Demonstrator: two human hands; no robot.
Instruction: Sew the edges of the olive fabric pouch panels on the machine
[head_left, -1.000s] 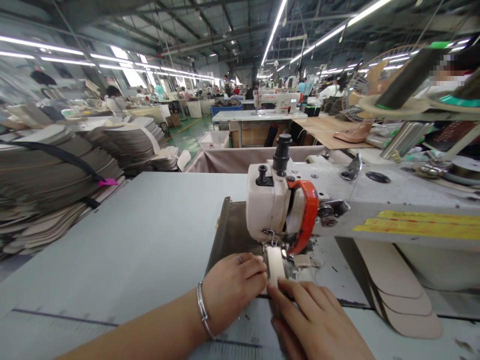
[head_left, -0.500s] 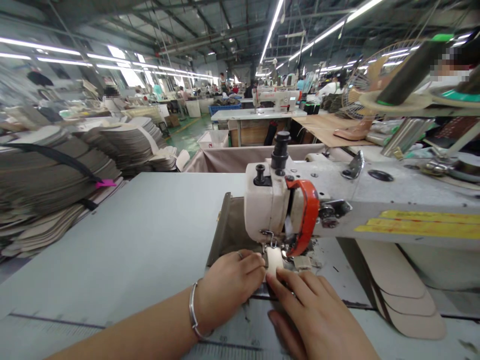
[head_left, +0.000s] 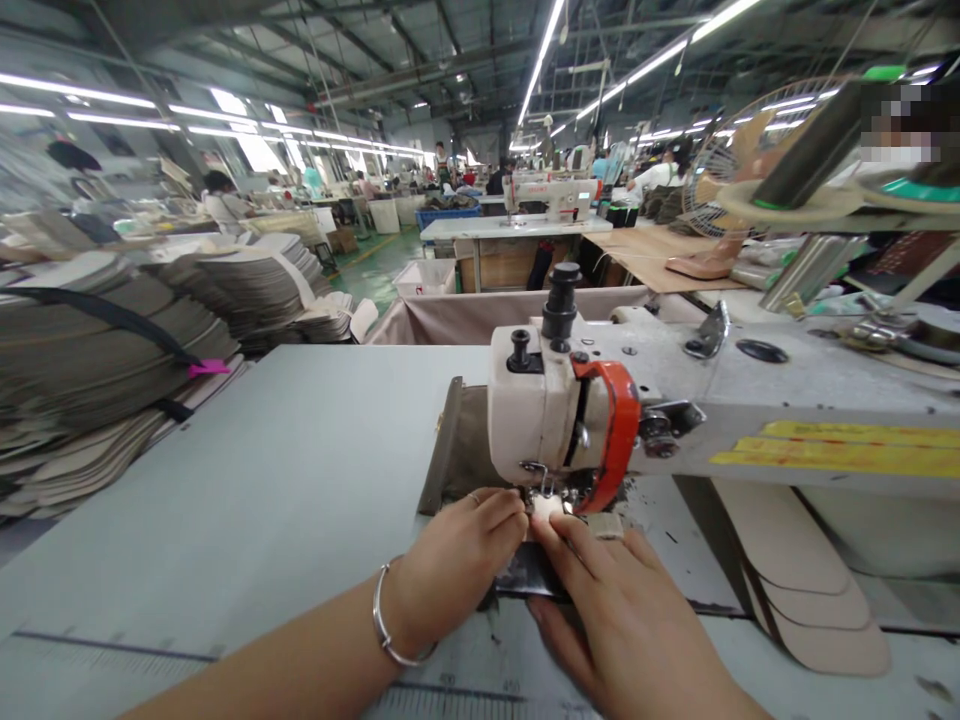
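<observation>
A sewing machine [head_left: 525,410] with an orange guard [head_left: 616,435] stands before me. A short pale strip [head_left: 547,507] lies at its presser foot, its far end hidden under the foot. My left hand [head_left: 469,545], a silver bangle at its wrist, has its fingertips pinched together at the strip's left edge. Beside it, my right hand [head_left: 619,600] rests with fingers stretched out, the index fingertip pressing the strip's near end and the thumb apart. Just behind my left hand, a brown fabric piece [head_left: 469,440] with a folded edge lies partly under the machine head.
Several rounded beige pieces [head_left: 821,610] lie under the machine arm at right. Stacks of cut pieces [head_left: 112,340] stand left of the table [head_left: 300,480]. Thread cones [head_left: 814,150] stand at upper right. Other people work further back.
The pale strip has moved away from me under the presser foot, so less of it shows. Both hands have moved slightly forward with it. The brown piece has shifted slightly away too.
</observation>
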